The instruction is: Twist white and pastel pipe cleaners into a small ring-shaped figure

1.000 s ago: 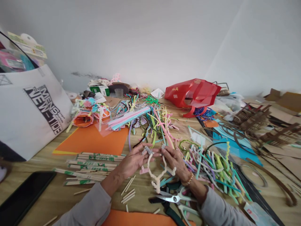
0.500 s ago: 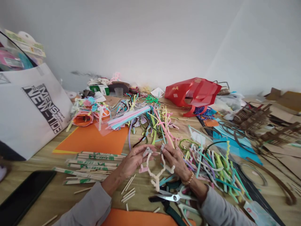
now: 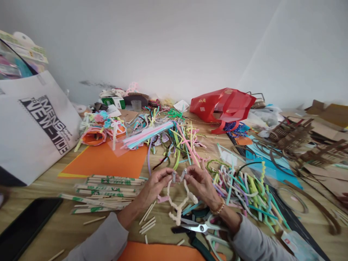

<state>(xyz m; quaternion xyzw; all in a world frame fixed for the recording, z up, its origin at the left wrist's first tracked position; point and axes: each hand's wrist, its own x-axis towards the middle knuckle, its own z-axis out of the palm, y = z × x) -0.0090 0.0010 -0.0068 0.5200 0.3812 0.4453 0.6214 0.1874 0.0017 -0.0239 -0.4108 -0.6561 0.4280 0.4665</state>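
Note:
Between my two hands hangs a shape bent from cream pipe cleaners (image 3: 178, 208), with a pink piece on its left side and grey twisted tips at the top. My left hand (image 3: 155, 186) pinches the left grey tip between thumb and fingers. The right grey tip is pinched by my right hand (image 3: 201, 185), which has a beaded bracelet at the wrist. Below the shape lie white-handled scissors (image 3: 201, 228) and a dark-handled tool (image 3: 199, 246), partly covered by the scissors.
Loose pipe cleaners (image 3: 250, 192) pile up at right, more in the middle. Wrapped chopsticks (image 3: 108, 188) and a phone (image 3: 29, 224) lie left. Orange sheets (image 3: 108, 159), a white bag (image 3: 40, 127), a red bag (image 3: 217, 105) and brown woven pieces (image 3: 293, 137) surround the work area.
The cream pipe-cleaner shape has swung slightly left and its two grey tips have come closer together at the top. Both hands keep pinching it.

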